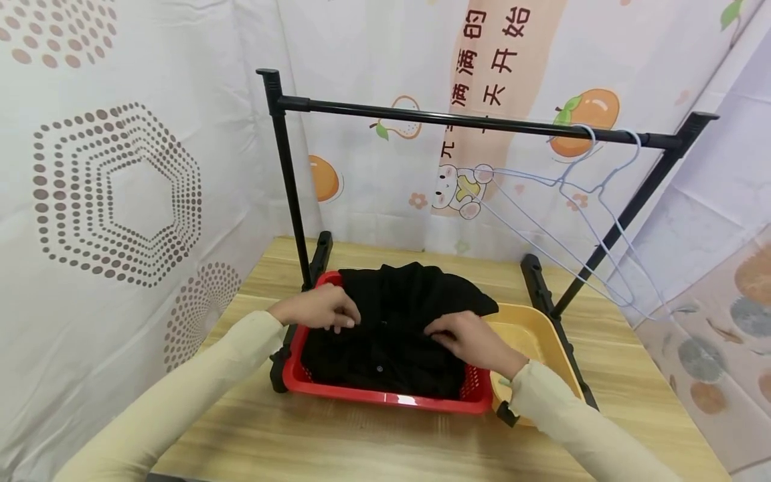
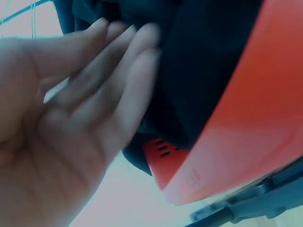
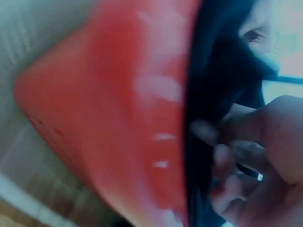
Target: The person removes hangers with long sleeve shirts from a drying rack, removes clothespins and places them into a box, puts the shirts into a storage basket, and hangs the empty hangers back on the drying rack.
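A black shirt (image 1: 385,361) with small buttons lies bunched in a red plastic basket (image 1: 385,396), part of it spilling over the far rim. At the basket's left side is my left hand (image 1: 319,308), its relaxed fingers against the cloth. The left wrist view shows these fingers (image 2: 137,80) fairly straight and blurred, with no cloth visible between them and the thumb. My right hand (image 1: 466,338) is over the right part of the shirt and pinches the cloth with bent fingers. In the right wrist view those fingertips are blurred and partly hidden.
A yellow tray (image 1: 530,328) stands right of the basket, partly under the shirt. A black rack with a crossbar (image 1: 421,115) rises behind and around both. Two pale blue hangers (image 1: 566,181) hang at the bar's right end. Printed curtains (image 1: 373,201) enclose the wooden table (image 1: 337,442).
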